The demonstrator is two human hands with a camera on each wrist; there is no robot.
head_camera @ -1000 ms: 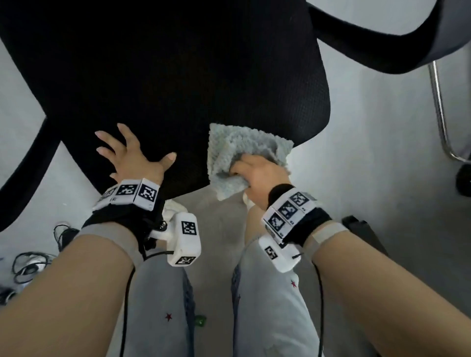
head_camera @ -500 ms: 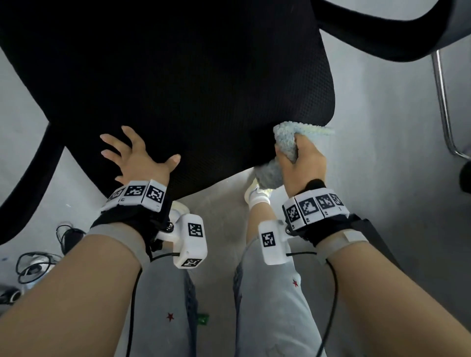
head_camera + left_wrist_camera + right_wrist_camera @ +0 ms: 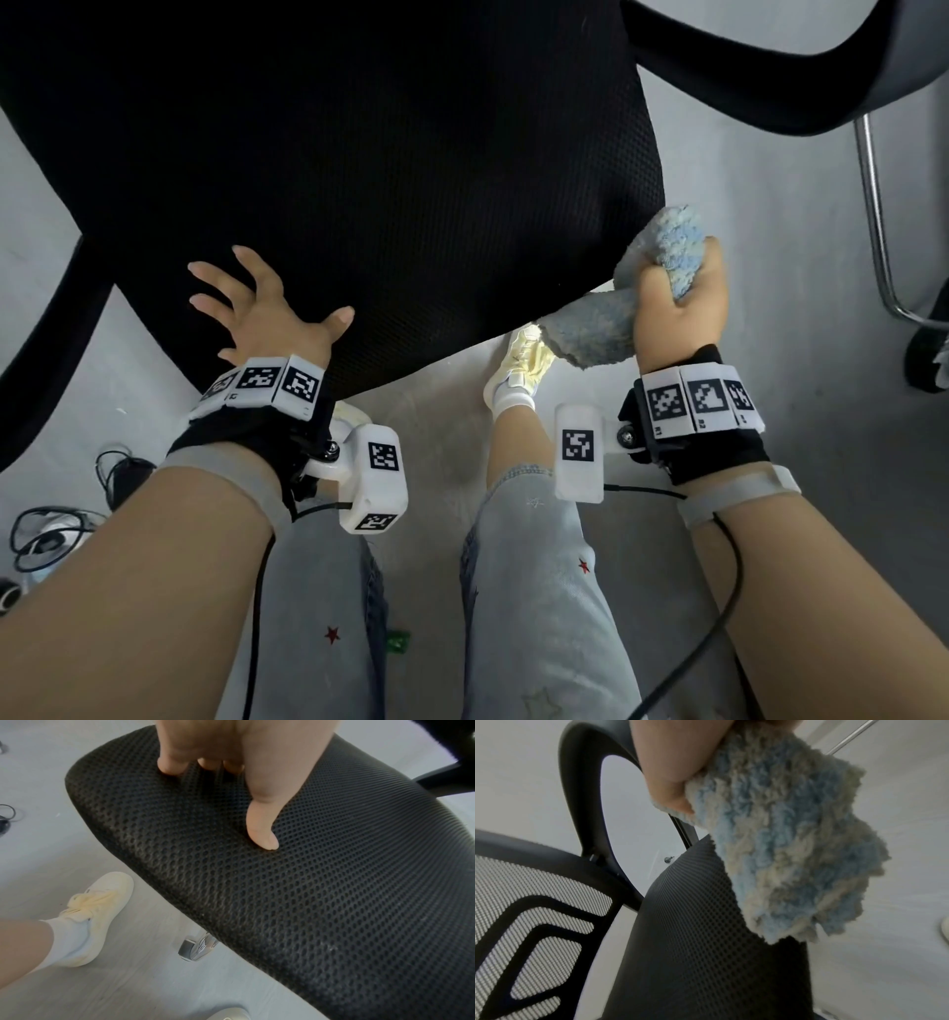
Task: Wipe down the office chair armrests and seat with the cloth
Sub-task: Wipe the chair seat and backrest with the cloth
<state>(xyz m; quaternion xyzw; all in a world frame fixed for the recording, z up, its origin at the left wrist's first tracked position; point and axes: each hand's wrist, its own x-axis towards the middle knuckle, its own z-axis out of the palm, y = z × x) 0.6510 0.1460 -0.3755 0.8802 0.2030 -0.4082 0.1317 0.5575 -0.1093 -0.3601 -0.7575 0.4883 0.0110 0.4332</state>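
Left hand [image 3: 267, 313] lies flat on the black mesh seat [image 3: 359, 180] near its front-left edge, fingers spread and straight, thumb out to the side; left wrist view shows the thumb [image 3: 262, 825] and fingertips pressing into the mesh, nothing held. Right hand [image 3: 678, 303] is fisted round the cloth [image 3: 662, 246], a fluffy blue-and-beige rag, bunched up in the grip with one end poking out above the fist and the other hanging below toward the floor. The fist sits just off the seat's front-right corner; in the right wrist view the cloth [image 3: 790, 845] hangs in front of the seat edge [image 3: 706, 923], contact with the mesh cannot be told. Right armrest [image 3: 770, 87], black curved plastic, runs across the top right, well apart from the cloth. Left armrest [image 3: 46, 329] shows as a dark curved bar at the left edge. Mesh backrest [image 3: 526, 912] visible in the right wrist view behind the seat. Person stands at the seat front, pale jeans [image 3: 534, 591] and cream sneaker [image 3: 518, 365] below; grey floor [image 3: 796, 360], tangled cables [image 3: 46, 534] at lower left, a chrome tube [image 3: 873, 205] of another piece of furniture at far right.
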